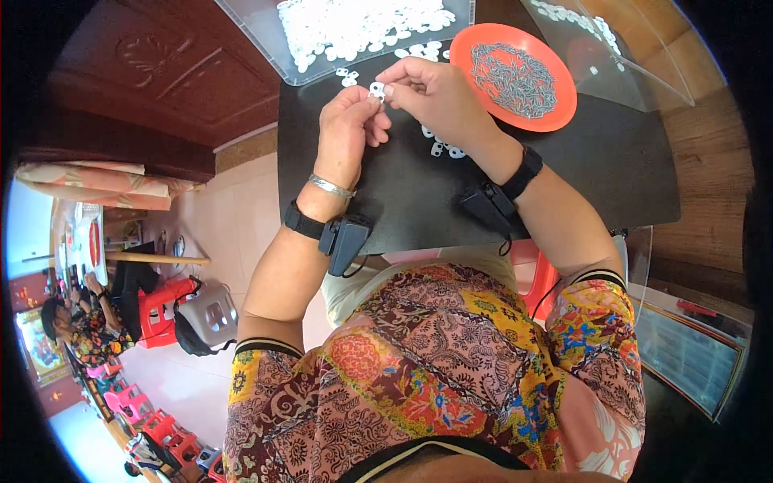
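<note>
My left hand (348, 129) and my right hand (435, 95) meet above the dark table, both with fingers pinched on a small white plastic piece with dark holes (377, 89). Whether it is one piece or two pressed together I cannot tell. Close beyond the fingers, a few similar white pieces (347, 76) lie on the table; more white pieces (439, 149) lie beneath my right wrist. An orange plate (564, 113) to the right of my right hand carries a heap of thin grey metal pins or screws (515, 80).
A clear plastic bin (302, 78) full of white pieces stands at the far side. At far right, a clear container (644, 80) holds more of them. Each wrist wears a strapped black device (348, 241). Off to the left, another person (88, 322) sits near red stools.
</note>
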`<move>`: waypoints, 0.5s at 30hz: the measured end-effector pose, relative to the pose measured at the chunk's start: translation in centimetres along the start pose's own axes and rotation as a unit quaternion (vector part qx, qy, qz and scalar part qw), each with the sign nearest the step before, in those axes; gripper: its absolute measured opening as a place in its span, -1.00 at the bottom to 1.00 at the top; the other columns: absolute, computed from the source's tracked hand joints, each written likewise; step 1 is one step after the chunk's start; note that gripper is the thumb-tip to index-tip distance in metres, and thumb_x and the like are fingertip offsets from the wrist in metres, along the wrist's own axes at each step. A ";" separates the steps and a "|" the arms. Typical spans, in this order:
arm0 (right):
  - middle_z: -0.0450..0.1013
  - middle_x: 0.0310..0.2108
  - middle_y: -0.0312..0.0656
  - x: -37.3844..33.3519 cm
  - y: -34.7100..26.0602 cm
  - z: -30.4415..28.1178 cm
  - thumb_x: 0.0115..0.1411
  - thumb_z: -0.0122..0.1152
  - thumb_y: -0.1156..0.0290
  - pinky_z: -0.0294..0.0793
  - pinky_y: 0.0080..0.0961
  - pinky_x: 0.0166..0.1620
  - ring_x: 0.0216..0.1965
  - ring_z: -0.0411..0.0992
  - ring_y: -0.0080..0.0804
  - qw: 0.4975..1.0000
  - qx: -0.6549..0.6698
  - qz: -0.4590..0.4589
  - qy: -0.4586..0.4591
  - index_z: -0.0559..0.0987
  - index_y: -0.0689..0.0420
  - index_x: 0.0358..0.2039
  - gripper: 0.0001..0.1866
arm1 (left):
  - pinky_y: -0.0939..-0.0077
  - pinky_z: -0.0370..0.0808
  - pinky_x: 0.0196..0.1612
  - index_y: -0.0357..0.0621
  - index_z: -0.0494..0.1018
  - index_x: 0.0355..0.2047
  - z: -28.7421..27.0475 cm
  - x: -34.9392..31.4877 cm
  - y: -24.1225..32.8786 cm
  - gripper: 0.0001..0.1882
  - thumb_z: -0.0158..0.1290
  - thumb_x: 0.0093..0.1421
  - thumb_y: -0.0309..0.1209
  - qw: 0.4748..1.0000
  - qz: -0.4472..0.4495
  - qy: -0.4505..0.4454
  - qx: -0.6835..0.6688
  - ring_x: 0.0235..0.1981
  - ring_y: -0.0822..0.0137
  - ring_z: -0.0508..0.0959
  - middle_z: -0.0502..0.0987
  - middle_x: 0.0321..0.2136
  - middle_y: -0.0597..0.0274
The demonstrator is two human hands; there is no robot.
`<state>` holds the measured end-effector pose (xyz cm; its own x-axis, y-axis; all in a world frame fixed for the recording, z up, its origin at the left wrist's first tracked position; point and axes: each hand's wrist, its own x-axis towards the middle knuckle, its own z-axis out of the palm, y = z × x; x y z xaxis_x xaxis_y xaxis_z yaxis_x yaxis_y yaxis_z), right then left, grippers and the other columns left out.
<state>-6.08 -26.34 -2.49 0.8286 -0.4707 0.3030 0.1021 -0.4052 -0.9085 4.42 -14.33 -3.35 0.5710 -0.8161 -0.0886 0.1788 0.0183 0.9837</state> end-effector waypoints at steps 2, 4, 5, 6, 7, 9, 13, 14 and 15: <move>0.50 -0.43 -0.27 0.0 -0.1 0.0 0.13 0.15 0.48 0.45 -0.68 -0.28 -0.39 0.45 -0.64 1.000 -0.019 0.014 -0.014 0.52 0.24 -0.20 -0.79 | 0.73 0.26 -0.65 -0.18 0.40 -0.48 -0.2 0.0 -0.2 -0.85 -0.11 0.20 -0.44 1.000 0.004 0.000 -0.008 -0.72 0.53 0.40 0.46 -0.67 0.30; 0.49 -0.43 -0.28 -0.1 0.4 0.2 0.11 0.18 0.49 0.45 -0.69 -0.28 -0.39 0.44 -0.65 1.000 -0.006 -0.007 -0.018 0.51 0.24 -0.20 -0.77 | 0.73 0.27 -0.63 -0.18 0.39 -0.48 -0.4 0.2 -0.5 -0.84 -0.12 0.21 -0.43 0.999 0.000 0.001 -0.040 -0.71 0.52 0.41 0.46 -0.65 0.29; 0.47 -0.42 -0.30 -0.1 0.6 0.3 0.08 0.22 0.50 0.45 -0.69 -0.28 -0.39 0.44 -0.66 0.999 0.007 -0.027 -0.021 0.50 0.23 -0.19 -0.75 | 0.73 0.27 -0.63 -0.18 0.39 -0.48 -0.4 0.2 -0.5 -0.84 -0.12 0.21 -0.43 0.999 0.001 0.001 -0.040 -0.71 0.52 0.41 0.46 -0.65 0.29; 0.47 -0.42 -0.30 -0.1 0.6 0.3 0.08 0.22 0.50 0.45 -0.69 -0.28 -0.39 0.44 -0.66 0.999 0.007 -0.028 -0.021 0.50 0.23 -0.19 -0.75 | 0.73 0.28 -0.63 -0.19 0.40 -0.48 -0.4 0.3 -0.6 -0.83 -0.12 0.21 -0.43 0.998 0.003 -0.006 -0.058 -0.70 0.52 0.41 0.47 -0.65 0.28; 0.46 -0.43 -0.30 -0.1 0.3 0.4 0.06 0.25 0.50 0.45 -0.69 -0.29 -0.40 0.43 -0.66 0.999 -0.013 -0.030 -0.018 0.49 0.23 -0.19 -0.72 | 0.73 0.29 -0.63 -0.19 0.40 -0.48 -0.4 0.3 -0.6 -0.83 -0.13 0.21 -0.43 0.997 0.005 -0.012 -0.076 -0.70 0.52 0.42 0.47 -0.64 0.27; 0.45 -0.43 -0.31 -0.2 -0.1 0.5 0.03 0.28 0.50 0.45 -0.70 -0.29 -0.41 0.42 -0.67 0.999 -0.032 -0.033 -0.015 0.48 0.23 -0.18 -0.69 | 0.73 0.29 -0.62 -0.20 0.40 -0.48 -0.4 0.1 -0.4 -0.83 -0.13 0.21 -0.42 0.997 0.009 -0.016 -0.069 -0.69 0.51 0.43 0.48 -0.63 0.26; 0.45 -0.46 -0.35 -0.2 -0.3 0.0 0.00 0.31 0.48 0.43 -0.72 -0.32 -0.43 0.40 -0.70 0.999 -0.019 -0.026 -0.025 0.50 0.21 -0.21 -0.69 | 0.72 0.31 -0.61 -0.21 0.41 -0.46 -0.3 0.0 0.1 -0.79 -0.13 0.22 -0.37 0.997 0.017 -0.045 -0.053 -0.68 0.48 0.44 0.50 -0.61 0.22; 0.44 -0.47 -0.37 -0.1 -0.4 -0.2 0.00 0.32 0.48 0.42 -0.73 -0.34 -0.44 0.39 -0.71 0.999 -0.018 -0.028 -0.032 0.51 0.20 -0.22 -0.70 | 0.72 0.31 -0.61 -0.21 0.41 -0.46 -0.4 -0.1 0.2 -0.79 -0.13 0.22 -0.37 0.997 0.017 -0.046 -0.053 -0.68 0.48 0.44 0.50 -0.61 0.22; 0.44 -0.47 -0.37 -0.1 -0.5 -0.2 0.00 0.32 0.48 0.42 -0.73 -0.34 -0.44 0.39 -0.71 0.999 -0.018 -0.028 -0.031 0.51 0.20 -0.22 -0.70 | 0.72 0.32 -0.61 -0.21 0.42 -0.45 -0.4 -0.2 0.3 -0.78 -0.13 0.23 -0.35 0.997 0.029 -0.053 -0.057 -0.68 0.48 0.45 0.50 -0.61 0.21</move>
<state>-6.37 -26.24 -1.97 0.8552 -0.3974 0.3328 0.1299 -0.4573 -0.8798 4.75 -13.93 -3.07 0.4962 -0.8681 -0.0088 0.2413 0.1282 0.9619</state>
